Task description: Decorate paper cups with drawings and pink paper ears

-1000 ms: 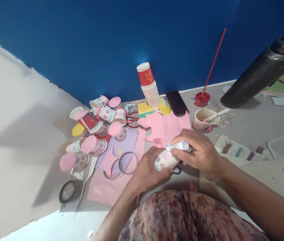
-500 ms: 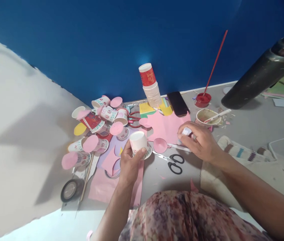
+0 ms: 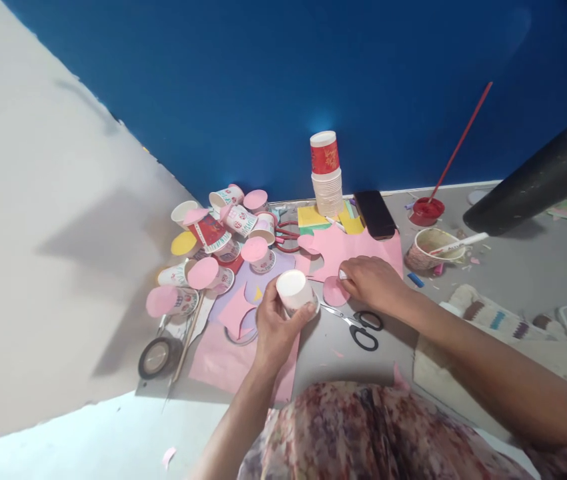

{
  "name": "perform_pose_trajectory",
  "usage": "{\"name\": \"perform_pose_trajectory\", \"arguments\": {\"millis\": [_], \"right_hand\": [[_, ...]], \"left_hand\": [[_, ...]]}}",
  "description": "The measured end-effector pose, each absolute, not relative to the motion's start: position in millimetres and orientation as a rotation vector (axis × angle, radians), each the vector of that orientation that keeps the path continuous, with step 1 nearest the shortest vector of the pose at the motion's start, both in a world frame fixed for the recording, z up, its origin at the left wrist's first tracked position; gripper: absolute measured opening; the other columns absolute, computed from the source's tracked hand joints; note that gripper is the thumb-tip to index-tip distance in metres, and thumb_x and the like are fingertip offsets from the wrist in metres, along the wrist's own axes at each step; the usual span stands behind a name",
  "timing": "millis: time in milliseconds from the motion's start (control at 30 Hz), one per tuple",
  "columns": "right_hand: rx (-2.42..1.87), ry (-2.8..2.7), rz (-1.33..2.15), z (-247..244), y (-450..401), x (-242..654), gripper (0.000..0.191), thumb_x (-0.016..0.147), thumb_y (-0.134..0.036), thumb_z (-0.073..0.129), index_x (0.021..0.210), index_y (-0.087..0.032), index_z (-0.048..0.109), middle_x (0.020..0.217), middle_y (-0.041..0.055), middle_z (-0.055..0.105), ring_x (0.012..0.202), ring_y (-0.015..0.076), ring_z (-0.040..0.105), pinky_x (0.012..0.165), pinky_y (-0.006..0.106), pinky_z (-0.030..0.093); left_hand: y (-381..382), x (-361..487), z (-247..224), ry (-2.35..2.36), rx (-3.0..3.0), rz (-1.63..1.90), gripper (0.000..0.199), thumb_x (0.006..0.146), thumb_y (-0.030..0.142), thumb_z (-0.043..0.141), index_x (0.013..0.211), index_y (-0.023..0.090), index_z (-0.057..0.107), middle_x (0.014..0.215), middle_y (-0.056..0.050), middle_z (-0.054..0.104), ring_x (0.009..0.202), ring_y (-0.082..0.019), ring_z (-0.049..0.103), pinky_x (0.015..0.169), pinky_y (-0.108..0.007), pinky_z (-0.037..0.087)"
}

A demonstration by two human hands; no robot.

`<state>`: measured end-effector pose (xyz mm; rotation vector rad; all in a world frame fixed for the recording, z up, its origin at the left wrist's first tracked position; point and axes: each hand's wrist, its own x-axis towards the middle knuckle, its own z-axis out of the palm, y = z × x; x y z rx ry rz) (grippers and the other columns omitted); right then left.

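My left hand (image 3: 278, 327) grips an upside-down paper cup (image 3: 294, 287), fingers around its side and its white base facing up. My right hand (image 3: 371, 283) is closed over the pink paper circle (image 3: 335, 292) on the table. A small white tip (image 3: 343, 274) sticks out from its fingers, above the circle's edge; the rest of that thing is hidden. Just below lie scissors (image 3: 353, 323) with black handles, blades partly open and pointing toward the cup. A pink sheet (image 3: 358, 247) with rounded cutouts lies behind my right hand.
Several cups with pink circles on their bases, such as one cup (image 3: 258, 253), crowd the left. A cup stack (image 3: 327, 190) stands near the blue wall beside a phone (image 3: 376, 213). Black tape (image 3: 155, 358), a red pot (image 3: 427, 212), a paper bowl (image 3: 431, 250) and a dark flask (image 3: 528, 177) surround the work area.
My right hand has moved left and turned palm-down, bringing the white-tipped thing over the pink circle. My left hand still holds the cup. The camera view has shifted left.
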<state>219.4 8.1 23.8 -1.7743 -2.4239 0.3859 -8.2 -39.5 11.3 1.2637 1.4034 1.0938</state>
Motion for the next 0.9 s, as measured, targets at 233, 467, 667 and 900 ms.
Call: {"name": "perform_pose_trajectory", "arguments": {"millis": [233, 467, 667, 900], "right_hand": [[-1.83, -2.179, 0.224, 25, 9, 224, 0.014, 0.09, -0.02, 0.059, 0.081, -0.021, 0.069, 0.086, 0.0105, 0.079, 0.081, 0.0263, 0.069, 0.067, 0.035, 0.032], [-1.835, -1.72, 0.06, 23, 15, 244, 0.022, 0.093, -0.038, 0.059, 0.083, -0.022, 0.071, 0.082, 0.0098, 0.078, 0.076, 0.0258, 0.067, 0.065, 0.033, 0.037], [-1.765, -1.556, 0.092, 16, 14, 254, 0.025, 0.092, -0.043, 0.062, 0.082, -0.023, 0.071, 0.071, 0.0055, 0.073, 0.064, 0.0223, 0.062, 0.062, 0.032, 0.038], [-1.595, -1.535, 0.096, 13, 9, 247, 0.023, 0.093, -0.04, 0.065, 0.077, -0.023, 0.069, 0.069, 0.0042, 0.072, 0.063, 0.022, 0.063, 0.062, 0.033, 0.041]], "left_hand": [[-52, 11, 10, 1.439, 1.593, 1.006, 0.056, 0.071, 0.022, 0.083, 0.122, 0.022, 0.06, 0.12, -0.006, 0.065, 0.114, -0.026, 0.065, 0.101, -0.04, 0.052], [-33, 43, 13, 1.243, 1.836, 0.831, 0.059, 0.071, 0.011, 0.082, 0.124, 0.022, 0.06, 0.126, -0.009, 0.066, 0.121, -0.029, 0.063, 0.107, -0.045, 0.049], [-12, 51, 7, 1.335, 1.765, 0.748, 0.055, 0.072, 0.008, 0.079, 0.123, 0.021, 0.063, 0.125, -0.007, 0.069, 0.117, -0.027, 0.066, 0.103, -0.042, 0.051], [-6, 45, -1, 1.378, 1.759, 0.798, 0.07, 0.069, 0.016, 0.085, 0.134, 0.021, 0.06, 0.136, -0.011, 0.066, 0.13, -0.033, 0.061, 0.114, -0.05, 0.046]]}}
